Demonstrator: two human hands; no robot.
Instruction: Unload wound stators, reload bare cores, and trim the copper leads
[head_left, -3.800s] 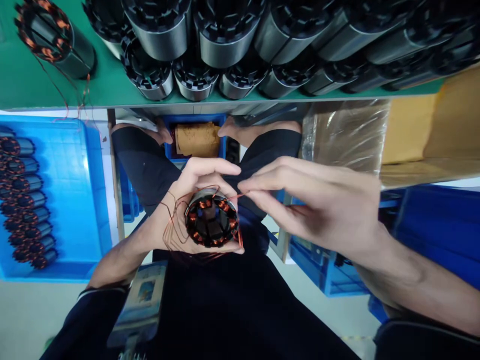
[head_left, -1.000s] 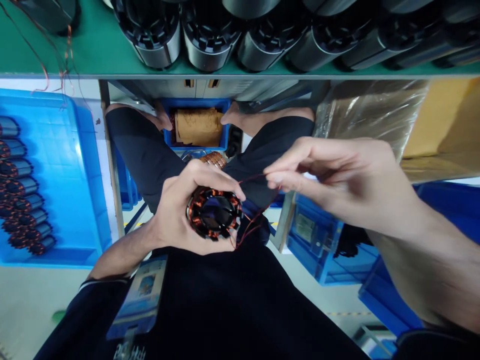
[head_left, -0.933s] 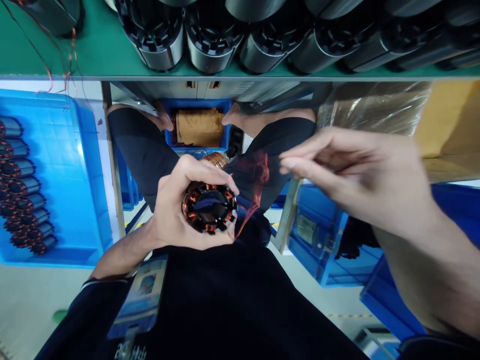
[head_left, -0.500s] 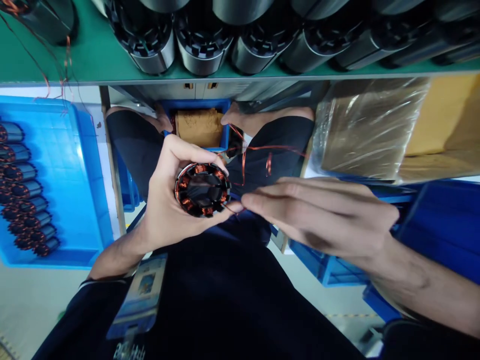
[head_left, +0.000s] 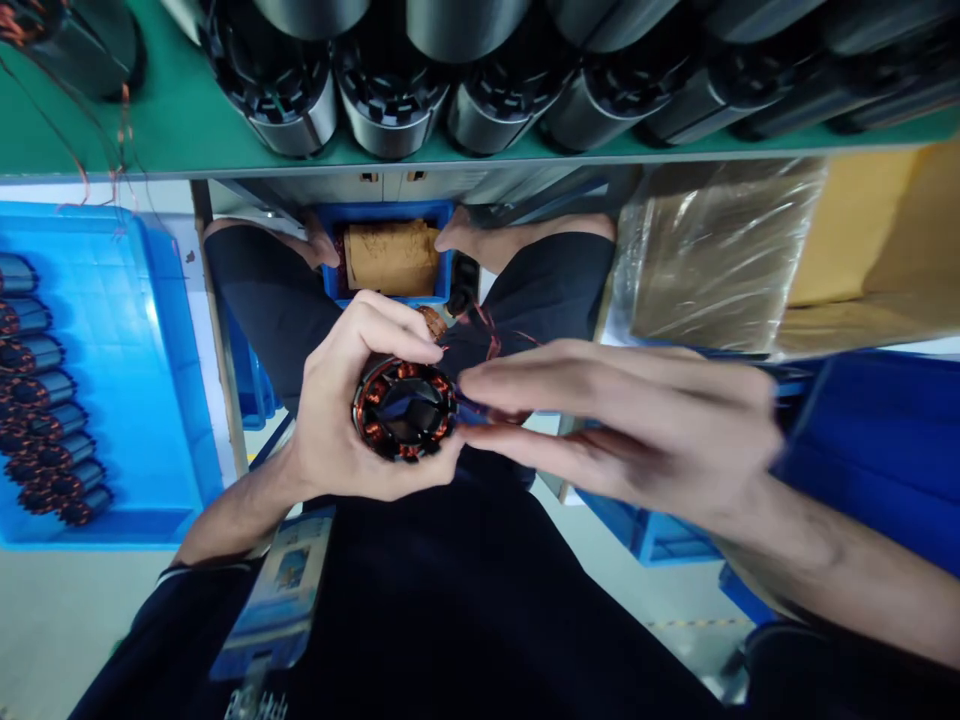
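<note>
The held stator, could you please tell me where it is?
In the head view, the stator sits just left of centre, gripped by the left hand, with the right hand close on its right.

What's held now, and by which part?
Left hand: motor part, gripped around its outer side. Right hand: near its rim; can't tell whether it holds wires.

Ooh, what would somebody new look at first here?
Probably the copper-wound ring, gripped by the left hand in the middle, with the right hand close beside it. Next, perhaps the shiny metal cylinders crowded on the green table at the top, and the blue tray at left.
</note>
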